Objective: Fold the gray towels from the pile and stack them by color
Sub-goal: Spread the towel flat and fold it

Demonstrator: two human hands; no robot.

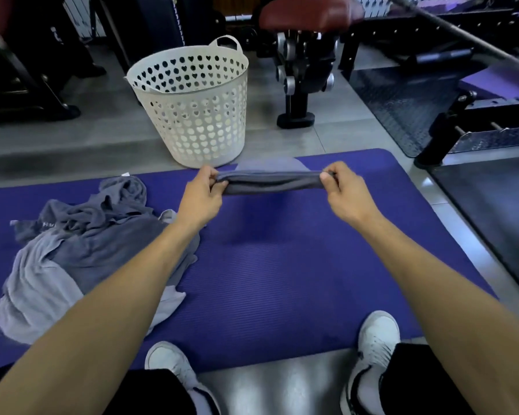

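A dark gray towel [270, 182], folded into a narrow band, hangs stretched above the far part of the purple mat [282, 280]. My left hand [200, 199] pinches its left end and my right hand [345, 193] pinches its right end. Just behind it a lighter gray towel [270, 164] lies flat at the mat's far edge, partly hidden by the held one. A crumpled pile of dark and light gray towels [81, 250] lies on the left of the mat, under my left forearm.
A white plastic laundry basket [192, 109] with heart-shaped holes stands on the floor beyond the mat. Black gym machines [300, 70] stand behind and to the right. My two white shoes [378, 336] rest at the mat's near edge.
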